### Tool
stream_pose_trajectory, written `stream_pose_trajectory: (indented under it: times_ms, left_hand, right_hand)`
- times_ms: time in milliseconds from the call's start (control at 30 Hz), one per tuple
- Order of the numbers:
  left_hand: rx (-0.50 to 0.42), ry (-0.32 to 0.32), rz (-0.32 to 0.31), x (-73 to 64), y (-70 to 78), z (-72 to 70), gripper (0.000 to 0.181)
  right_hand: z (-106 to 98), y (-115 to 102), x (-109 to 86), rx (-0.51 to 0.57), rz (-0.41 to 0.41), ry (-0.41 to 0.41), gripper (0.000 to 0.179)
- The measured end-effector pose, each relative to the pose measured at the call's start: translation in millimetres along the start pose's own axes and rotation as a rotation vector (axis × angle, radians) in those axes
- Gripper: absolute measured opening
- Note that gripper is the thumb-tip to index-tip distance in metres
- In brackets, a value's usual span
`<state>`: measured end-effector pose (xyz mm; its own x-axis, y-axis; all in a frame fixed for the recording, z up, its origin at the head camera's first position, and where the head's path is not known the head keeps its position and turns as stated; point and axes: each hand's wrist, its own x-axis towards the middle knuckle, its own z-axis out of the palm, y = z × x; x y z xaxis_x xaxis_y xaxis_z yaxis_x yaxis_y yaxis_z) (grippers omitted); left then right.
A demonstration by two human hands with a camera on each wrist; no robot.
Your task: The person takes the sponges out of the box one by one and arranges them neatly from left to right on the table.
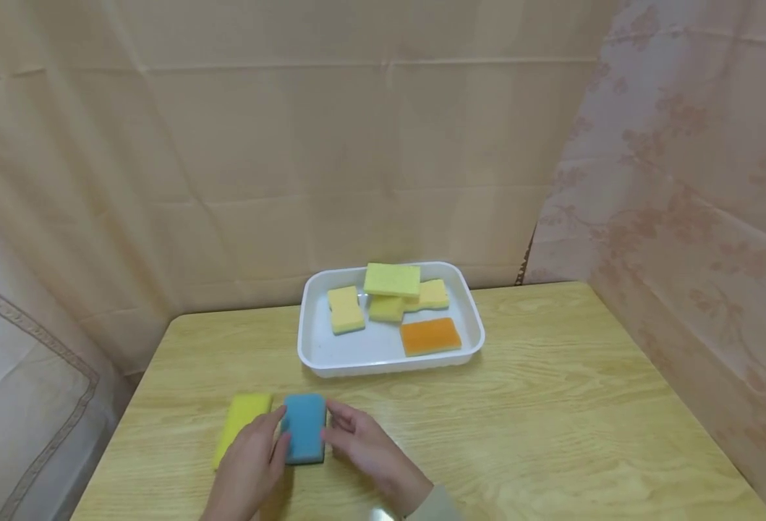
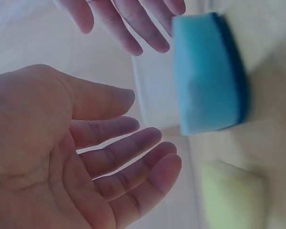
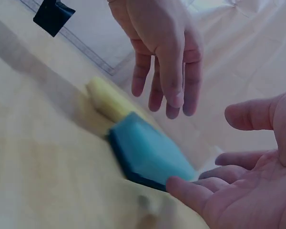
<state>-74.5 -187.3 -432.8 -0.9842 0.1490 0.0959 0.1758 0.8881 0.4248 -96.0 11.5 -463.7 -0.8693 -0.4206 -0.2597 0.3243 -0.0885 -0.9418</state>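
Note:
A blue sponge [image 1: 305, 428] with a dark scouring layer underneath lies flat on the table. My left hand [image 1: 250, 460] is at its left side, thumb and fingers spread apart and relaxed. On the other side my right hand [image 1: 371, 450] has its fingertips right at the sponge's edge, with nothing gripped. In the left wrist view, a gap shows between the left fingers [image 2: 128, 174] and the blue sponge [image 2: 207, 74]. A yellow sponge [image 1: 247, 414] lies to the left, partly hidden behind my left hand.
Behind the hands stands a white tray [image 1: 350, 364]. It holds an orange-topped sponge [image 1: 431, 336], a pale yellow sponge [image 1: 346, 310] and a small stack topped by a yellow-green sponge [image 1: 392, 279]. Beige curtain [image 1: 356, 145] hangs along the wooden table's [image 1: 552, 405] back edge.

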Motion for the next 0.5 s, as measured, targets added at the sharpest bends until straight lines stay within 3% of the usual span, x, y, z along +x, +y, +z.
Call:
stream_pose_trajectory:
  times_ms: [100,200,333,500]
  left_hand:
    - [0.007,0.049,0.046,7.8,6.6,-7.2,0.039]
    - [0.02,0.055,0.073,21.7,12.4,-14.8,0.038]
    - [0.009,0.075,0.138,45.9,18.7,-23.7,0.036]
    - [0.009,0.04,0.161,83.4,27.4,-32.5,0.036]
  right_hand:
    - [-9,-12,1.0,-0.03,-0.019,-0.02,0.064]
    - [-19,-26,3.6,-0.065,-0.061,-0.036,0.063]
    - [-32,-49,10.1,-0.127,-0.107,-0.043,0.058]
    - [-49,-76,26.7,-0.201,-0.163,-0.026,0.056]
